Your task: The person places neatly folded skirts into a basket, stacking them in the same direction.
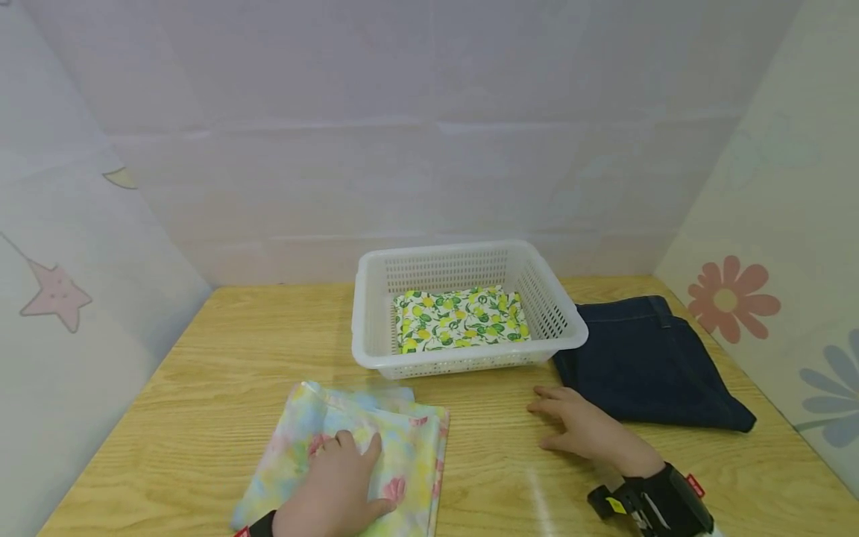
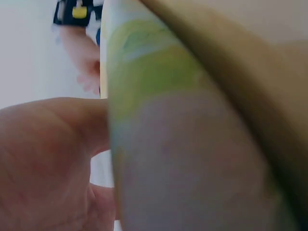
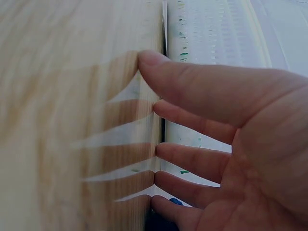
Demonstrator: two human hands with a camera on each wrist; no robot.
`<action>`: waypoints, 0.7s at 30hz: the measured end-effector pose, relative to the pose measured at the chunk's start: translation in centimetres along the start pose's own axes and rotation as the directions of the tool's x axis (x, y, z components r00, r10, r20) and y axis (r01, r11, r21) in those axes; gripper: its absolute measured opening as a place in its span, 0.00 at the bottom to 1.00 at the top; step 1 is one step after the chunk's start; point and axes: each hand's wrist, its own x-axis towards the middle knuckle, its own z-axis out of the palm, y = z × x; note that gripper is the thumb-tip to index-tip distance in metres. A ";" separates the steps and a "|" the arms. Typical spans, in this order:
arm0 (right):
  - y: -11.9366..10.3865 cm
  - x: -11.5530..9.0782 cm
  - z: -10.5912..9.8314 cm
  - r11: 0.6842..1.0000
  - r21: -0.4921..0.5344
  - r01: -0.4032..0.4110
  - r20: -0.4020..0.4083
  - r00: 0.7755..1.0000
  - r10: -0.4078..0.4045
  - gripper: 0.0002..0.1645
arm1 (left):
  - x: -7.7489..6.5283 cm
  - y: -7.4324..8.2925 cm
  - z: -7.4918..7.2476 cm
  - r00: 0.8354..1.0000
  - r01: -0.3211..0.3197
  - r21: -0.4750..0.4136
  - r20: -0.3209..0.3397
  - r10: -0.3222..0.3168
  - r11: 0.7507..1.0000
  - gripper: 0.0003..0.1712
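A folded pastel cloth [image 1: 409, 462] in yellow, blue and pink lies at the front left of the table. My left hand [image 1: 335, 477] rests on it with fingers spread; in the left wrist view the thumb and a finger meet the cloth [image 2: 159, 86]. Fingertips down on the bare wood, my right hand [image 1: 584, 425] stands between the white basket and the dark blue denim [image 1: 631, 358]. In the right wrist view, the spread fingers [image 3: 197, 154] touch the table and hold nothing. A folded lemon-print cloth [image 1: 463, 321] lies inside the white plastic basket [image 1: 456, 362].
The wooden table [image 1: 268, 328] backs onto a pale wall covering [image 1: 429, 186], with printed side walls at left and right. The basket stands at the back middle, its right side close against the folded denim.
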 end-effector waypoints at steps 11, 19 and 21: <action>-1.0 0.1 -0.5 0.998 0.009 -0.066 0.051 0.997 0.065 0.31 | 1.3 4.0 -0.2 0.996 -0.072 0.149 -0.050 0.080 0.986 0.53; -1.1 0.0 -0.5 0.998 0.018 -0.056 0.046 0.997 0.055 0.30 | 3.5 6.6 -0.5 0.990 -0.093 0.146 -0.093 0.107 0.985 0.53; -1.1 0.0 -0.5 0.998 0.020 -0.057 0.039 0.998 0.056 0.30 | 3.8 7.2 -0.6 0.988 -0.088 0.180 -0.109 0.109 0.980 0.52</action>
